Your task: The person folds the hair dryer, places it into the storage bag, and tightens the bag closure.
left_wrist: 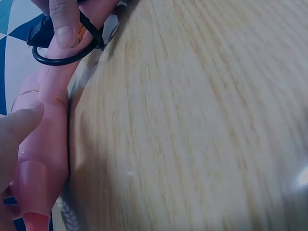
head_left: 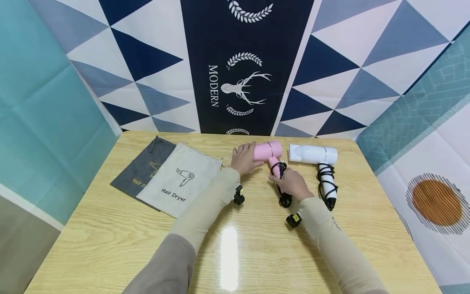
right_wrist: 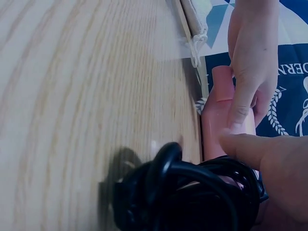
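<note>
A pink hair dryer [head_left: 272, 150] lies near the back of the wooden table, barrel sideways and handle toward me. My left hand [head_left: 242, 158] grips the nozzle end of its barrel; in the left wrist view the thumb rests on the pink barrel [left_wrist: 50, 139]. With my right hand [head_left: 292, 183] I hold the handle, which has a black cord [head_left: 285, 200] looped about it. Coils of that cord [right_wrist: 192, 178] fill the lower part of the right wrist view and hide most of the handle. The left fingers behind the barrel are partly hidden.
To the right lies a white hair dryer [head_left: 312, 154], its black cord wound round the handle. A white drawstring bag [head_left: 198, 171] printed "Hair Dryer" overlaps a dark grey bag [head_left: 128, 169] on the left. Patterned cloth [head_left: 154, 57] hangs behind the table.
</note>
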A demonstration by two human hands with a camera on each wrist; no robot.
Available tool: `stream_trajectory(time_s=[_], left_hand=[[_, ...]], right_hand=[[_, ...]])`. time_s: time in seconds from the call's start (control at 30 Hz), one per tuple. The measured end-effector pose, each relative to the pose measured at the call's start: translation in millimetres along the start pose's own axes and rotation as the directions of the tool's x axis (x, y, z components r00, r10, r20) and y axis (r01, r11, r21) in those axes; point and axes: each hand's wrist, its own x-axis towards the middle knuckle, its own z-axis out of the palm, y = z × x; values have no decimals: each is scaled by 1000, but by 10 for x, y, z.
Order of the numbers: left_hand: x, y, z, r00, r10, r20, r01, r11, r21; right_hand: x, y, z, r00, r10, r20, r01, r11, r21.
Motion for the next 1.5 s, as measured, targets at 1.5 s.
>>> stream_trajectory(time_s=[1.5], left_hand=[[-63,21,-30,992,28,-126,-23,999,36]], right_hand=[[-63,54,-19,996,2,-93,-3,1000,-12]])
